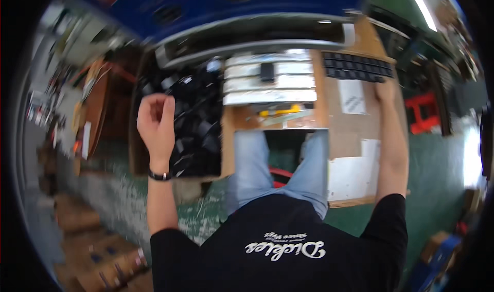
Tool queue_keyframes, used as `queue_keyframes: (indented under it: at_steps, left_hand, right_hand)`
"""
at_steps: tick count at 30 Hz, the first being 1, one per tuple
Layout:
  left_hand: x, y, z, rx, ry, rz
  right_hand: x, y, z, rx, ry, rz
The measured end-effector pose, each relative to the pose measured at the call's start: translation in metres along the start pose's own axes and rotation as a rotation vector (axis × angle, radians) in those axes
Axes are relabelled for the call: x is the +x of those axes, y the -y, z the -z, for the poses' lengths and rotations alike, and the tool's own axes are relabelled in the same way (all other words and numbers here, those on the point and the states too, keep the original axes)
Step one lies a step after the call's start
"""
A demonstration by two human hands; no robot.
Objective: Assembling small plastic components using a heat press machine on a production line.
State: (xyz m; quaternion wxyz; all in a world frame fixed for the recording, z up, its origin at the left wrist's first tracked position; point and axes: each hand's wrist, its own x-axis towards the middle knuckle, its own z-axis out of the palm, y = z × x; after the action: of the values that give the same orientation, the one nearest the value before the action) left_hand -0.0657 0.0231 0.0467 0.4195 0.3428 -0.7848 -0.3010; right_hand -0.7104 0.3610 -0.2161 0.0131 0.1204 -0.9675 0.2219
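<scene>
Our left hand (156,120) half-curls over jumbled black parts (200,138); our right hand (385,90) meets black pieces (355,66), rowed probably for order. We cannot tell either's hold, nor the right's openness.

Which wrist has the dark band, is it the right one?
No, the dark band is around the wrist of the left hand, on the left side of the picture.

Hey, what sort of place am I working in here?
Probably a factory or workshop: a box of loose black parts at your left, rows of black pieces at your right, and what looks like a big blue machine ahead.
</scene>
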Motion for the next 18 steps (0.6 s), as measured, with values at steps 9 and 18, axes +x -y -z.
queue_keyframes:
  at_steps: [9,18]
  left_hand:
    - [-0.001,0.032,0.044,0.229,0.121,-0.042]
    - [0.013,0.063,0.016,0.605,0.236,-0.166]
  right_hand:
    - [-0.025,0.028,0.023,0.202,0.030,0.069]
    - [-0.121,0.138,0.123,0.700,0.229,0.304]
